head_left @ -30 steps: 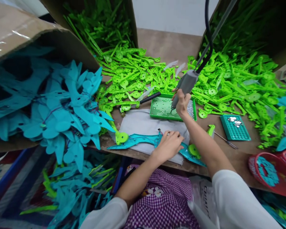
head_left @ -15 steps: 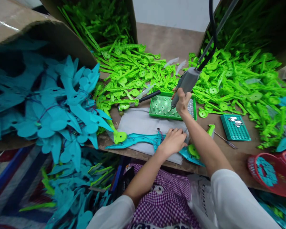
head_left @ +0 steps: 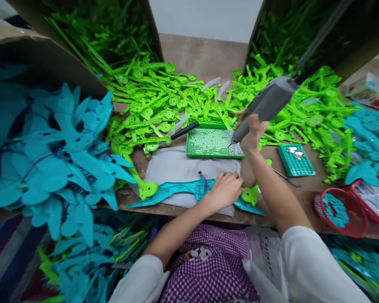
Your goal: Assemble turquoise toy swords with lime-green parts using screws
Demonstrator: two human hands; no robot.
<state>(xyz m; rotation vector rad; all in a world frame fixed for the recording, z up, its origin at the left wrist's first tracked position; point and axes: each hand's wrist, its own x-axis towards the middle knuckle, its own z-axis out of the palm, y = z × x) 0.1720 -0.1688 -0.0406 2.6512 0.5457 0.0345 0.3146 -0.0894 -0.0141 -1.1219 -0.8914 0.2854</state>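
My right hand (head_left: pixel 252 134) is wrapped round a grey electric screwdriver (head_left: pixel 271 100), which hangs tilted from above. Its tip points down into the right end of a green perforated tray (head_left: pixel 192 148), among small silvery screws (head_left: pixel 236 149). My left hand (head_left: pixel 225 189) lies closed over the blue plastic part (head_left: pixel 173 189), a long winged piece on a grey cloth (head_left: pixel 164 162). Green round-ended pieces (head_left: pixel 148 190) sit at both ends of the blue part. The fingers of my left hand partly hide its right half.
Heaps of green plastic parts (head_left: pixel 145 103) spread across the back, and blue parts (head_left: pixel 66 147) pile up at left. To the right are a teal tray with silver discs (head_left: pixel 296 165), a screwdriver (head_left: pixel 286 177) and a red basket (head_left: pixel 350 221). A black-handled tool (head_left: pixel 185 130) lies behind the cloth.
The view has shifted a little to the right. My right hand has moved the electric screwdriver's tip to the right end of the green tray and tilted the tool more. My left hand stays on the blue part.
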